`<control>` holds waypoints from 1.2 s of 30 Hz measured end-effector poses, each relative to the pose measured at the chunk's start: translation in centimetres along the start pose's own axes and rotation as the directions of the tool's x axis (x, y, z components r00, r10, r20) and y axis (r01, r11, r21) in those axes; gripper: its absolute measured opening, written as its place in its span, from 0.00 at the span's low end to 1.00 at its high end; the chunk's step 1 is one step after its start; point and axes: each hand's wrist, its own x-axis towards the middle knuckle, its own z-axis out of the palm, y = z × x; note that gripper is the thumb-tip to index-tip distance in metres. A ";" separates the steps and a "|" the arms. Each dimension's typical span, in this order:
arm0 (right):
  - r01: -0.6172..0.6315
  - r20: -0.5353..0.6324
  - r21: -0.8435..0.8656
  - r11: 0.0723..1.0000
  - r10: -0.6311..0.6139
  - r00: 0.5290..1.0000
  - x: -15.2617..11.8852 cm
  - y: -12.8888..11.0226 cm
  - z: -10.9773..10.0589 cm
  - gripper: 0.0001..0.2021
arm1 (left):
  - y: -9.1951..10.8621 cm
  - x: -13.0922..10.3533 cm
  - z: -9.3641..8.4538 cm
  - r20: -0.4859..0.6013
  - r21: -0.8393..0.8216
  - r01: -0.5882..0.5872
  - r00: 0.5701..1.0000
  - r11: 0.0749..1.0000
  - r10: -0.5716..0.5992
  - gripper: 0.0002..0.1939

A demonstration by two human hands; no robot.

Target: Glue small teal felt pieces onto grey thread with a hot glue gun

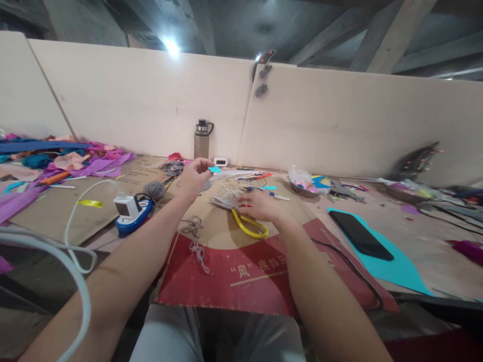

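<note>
My left hand (194,178) is raised over the far part of the work board, its thumb and fingertips pinched on a small turquoise cut piece (215,170). My right hand (258,205) hovers low over the middle of the board, fingers bent and slightly apart. Just below it lies a pair of yellow-handled scissors (249,230), partly covered by the hand. A thin red item (246,205) shows at the right fingertips; whether they touch it is unclear. Another turquoise piece (269,187) rests behind the right hand, near a white-and-blue pen (279,196).
Grey yarn (196,246) trails over the red-and-tan cardboard (226,286). To the left are a blue power strip (134,219), a white cable and fabric scraps (71,163). A bottle (202,143) stands behind. On the right, a black phone (360,235) lies on a turquoise sheet (405,271).
</note>
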 end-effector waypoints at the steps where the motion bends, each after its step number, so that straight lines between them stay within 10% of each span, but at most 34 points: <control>1: -0.007 -0.081 0.140 0.990 0.018 0.997 0.1 -0.4 0.0 0.09 | 0.1 -0.1 0.1 0.019 0.029 -0.012 1.000 1.000 0.012 0.09; 5: 0.019 -0.174 0.778 0.628 0.186 0.967 0.8 -2.2 1.4 0.11 | 0.7 -0.7 0.6 0.113 0.184 -0.067 0.993 0.981 0.047 0.08; 10: 0.010 -0.047 0.957 0.289 0.118 0.992 0.9 -3.3 2.7 0.12 | 0.9 -1.2 1.3 0.275 0.220 -0.114 0.960 0.969 0.050 0.07; 17: 0.082 -0.124 0.974 0.213 0.192 0.974 1.2 -2.9 2.2 0.12 | 1.0 -1.3 1.5 0.360 -0.054 0.282 0.900 0.958 -0.245 0.11; 23: 0.117 -0.196 0.939 0.325 0.222 0.955 1.2 -3.0 2.4 0.11 | 1.2 -1.2 1.3 0.378 -0.218 0.497 0.837 0.840 -0.396 0.12; 30: 0.184 -0.227 0.955 0.232 0.174 0.958 1.1 -3.1 2.0 0.11 | -0.1 -0.6 0.6 0.036 0.071 0.305 0.951 0.950 -0.308 0.13; 33: 0.218 -0.239 0.967 0.135 0.167 0.957 1.0 -3.0 1.5 0.11 | 0.4 -0.9 0.6 0.199 0.242 0.190 0.950 0.952 -0.240 0.12; 36: 0.249 -0.252 0.968 0.039 0.178 0.951 0.9 -2.7 0.8 0.11 | 1.0 -1.4 0.9 0.459 0.252 0.163 0.848 0.954 -0.266 0.12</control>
